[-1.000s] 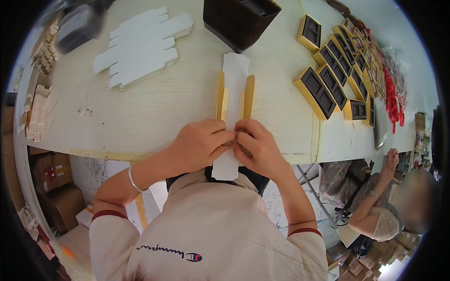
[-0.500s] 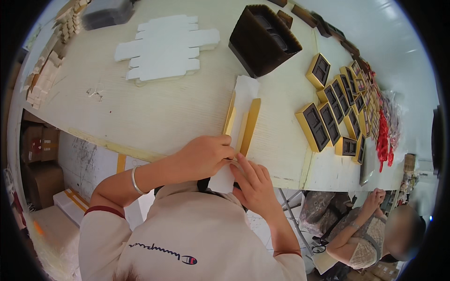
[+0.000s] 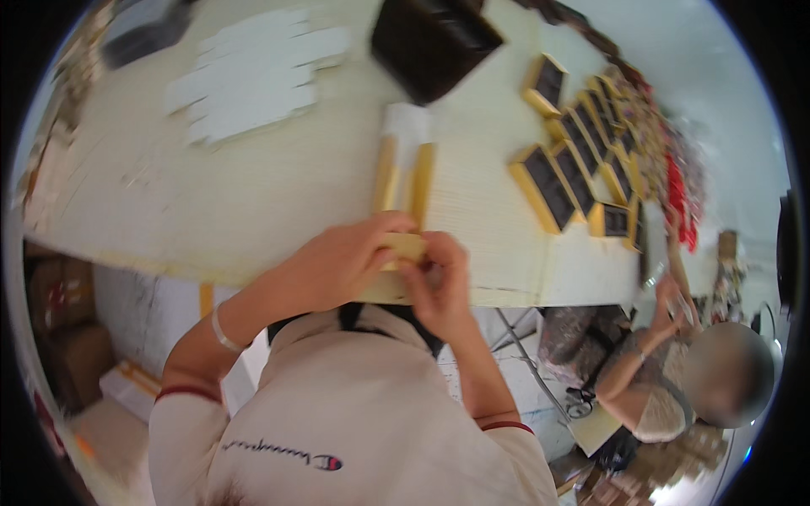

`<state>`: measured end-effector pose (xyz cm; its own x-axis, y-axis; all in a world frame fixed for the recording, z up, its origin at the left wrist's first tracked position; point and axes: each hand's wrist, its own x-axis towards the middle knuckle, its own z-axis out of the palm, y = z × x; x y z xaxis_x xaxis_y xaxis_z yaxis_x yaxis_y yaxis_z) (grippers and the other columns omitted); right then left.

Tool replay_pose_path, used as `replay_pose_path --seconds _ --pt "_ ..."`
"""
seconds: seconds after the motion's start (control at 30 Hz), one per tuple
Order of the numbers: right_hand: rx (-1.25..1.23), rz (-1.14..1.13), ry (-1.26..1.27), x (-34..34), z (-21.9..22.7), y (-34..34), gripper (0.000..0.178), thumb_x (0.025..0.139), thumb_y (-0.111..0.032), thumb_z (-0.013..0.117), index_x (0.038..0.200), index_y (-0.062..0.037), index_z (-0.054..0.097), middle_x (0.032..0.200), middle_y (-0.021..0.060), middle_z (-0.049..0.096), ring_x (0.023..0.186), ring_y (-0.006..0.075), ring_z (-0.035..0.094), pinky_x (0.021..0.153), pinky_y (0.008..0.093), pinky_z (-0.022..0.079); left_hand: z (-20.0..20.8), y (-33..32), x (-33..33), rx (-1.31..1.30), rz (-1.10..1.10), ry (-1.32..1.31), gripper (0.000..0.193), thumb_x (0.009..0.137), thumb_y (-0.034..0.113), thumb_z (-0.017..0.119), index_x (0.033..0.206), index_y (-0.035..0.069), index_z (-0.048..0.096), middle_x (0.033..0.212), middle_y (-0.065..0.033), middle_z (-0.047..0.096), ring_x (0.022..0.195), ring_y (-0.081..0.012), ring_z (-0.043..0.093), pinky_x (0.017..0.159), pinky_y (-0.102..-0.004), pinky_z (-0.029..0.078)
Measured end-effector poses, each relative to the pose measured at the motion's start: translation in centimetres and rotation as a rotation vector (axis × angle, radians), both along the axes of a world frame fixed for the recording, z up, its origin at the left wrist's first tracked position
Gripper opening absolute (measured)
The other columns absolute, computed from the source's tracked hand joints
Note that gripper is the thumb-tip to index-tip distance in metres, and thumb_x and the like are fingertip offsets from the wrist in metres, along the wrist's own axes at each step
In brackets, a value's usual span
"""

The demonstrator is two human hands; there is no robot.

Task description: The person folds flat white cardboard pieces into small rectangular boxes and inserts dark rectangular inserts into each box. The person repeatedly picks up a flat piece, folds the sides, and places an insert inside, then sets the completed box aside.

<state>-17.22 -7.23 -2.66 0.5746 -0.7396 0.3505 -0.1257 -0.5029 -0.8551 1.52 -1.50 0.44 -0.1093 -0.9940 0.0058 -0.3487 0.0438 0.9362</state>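
Observation:
A partly folded gold cardboard box (image 3: 424, 181), white inside, lies at the front edge of the table with its long sides standing up. Its far end flap is still flat and white. My left hand (image 3: 333, 261) pinches the near end from the left, fingers bent over the gold end panel (image 3: 407, 246). From the right, my right hand (image 3: 440, 282) grips the same end, its fingers curled close to the left ones. The near end panel is turned up between the two hands. Fingertips are partly hidden and slightly blurred.
Flat white box blanks (image 3: 253, 80) lie stacked at the back left. Dark brown plastic trays (image 3: 426, 46) stand nested beyond the box. Several gold boxes with dark inserts (image 3: 542, 194) fill the right side, near red packaging (image 3: 680, 202). Another person (image 3: 641, 379) sits at the right.
My hands have raised the near end of the box, so its gold panel now shows between them. The view has shifted. The person at the right has lifted their hands toward the table.

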Motion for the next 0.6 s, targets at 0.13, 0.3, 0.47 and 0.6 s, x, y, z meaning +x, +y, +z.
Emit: replay_pose_path --seconds 0.13,0.3,0.47,0.6 --pt "-0.160 0.085 0.205 0.1 1.8 0.1 0.037 0.080 0.004 0.069 0.114 -0.0014 0.056 0.119 0.0179 0.054 0.078 0.0266 0.057 0.062 0.0345 0.050 0.7 0.1 -0.1 -0.049 0.068 0.014 0.032 0.090 -0.001 0.054 0.120 0.004 0.044 0.123 -0.0135 0.052 0.074 -0.0227 0.062 0.065 -0.0312 0.048" --pt "-0.610 0.039 0.367 -0.2 2.2 0.0 0.033 0.077 -0.006 0.068 0.108 0.0031 0.059 0.111 0.0156 0.055 0.078 0.0227 0.055 0.064 0.0324 0.048 0.5 1.2 -1.2 -0.259 0.114 -0.341 0.019 0.082 0.005 0.068 0.098 0.000 0.059 0.112 -0.0101 0.054 0.070 -0.0228 0.057 0.062 -0.0323 0.050" --pt "-0.651 0.070 0.445 0.4 1.7 0.2 0.031 0.072 -0.003 0.062 0.101 0.0040 0.059 0.094 0.0109 0.052 0.075 0.0215 0.051 0.063 0.0310 0.043 -0.6 1.9 -1.3 -0.476 0.105 -0.612 0.023 0.071 0.003 0.068 0.093 0.000 0.062 0.093 -0.0062 0.056 0.074 -0.0215 0.056 0.064 -0.0306 0.051" --pt "-0.546 0.145 0.512 0.7 2.6 -0.1 0.020 0.070 0.000 0.060 0.089 0.0003 0.057 0.081 0.0085 0.048 0.072 0.0216 0.049 0.061 0.0312 0.040 -0.2 1.3 -1.1 -0.309 0.043 -0.507 0.018 0.069 -0.003 0.063 0.087 0.000 0.063 0.084 -0.0091 0.056 0.072 -0.0267 0.055 0.060 -0.0353 0.048"
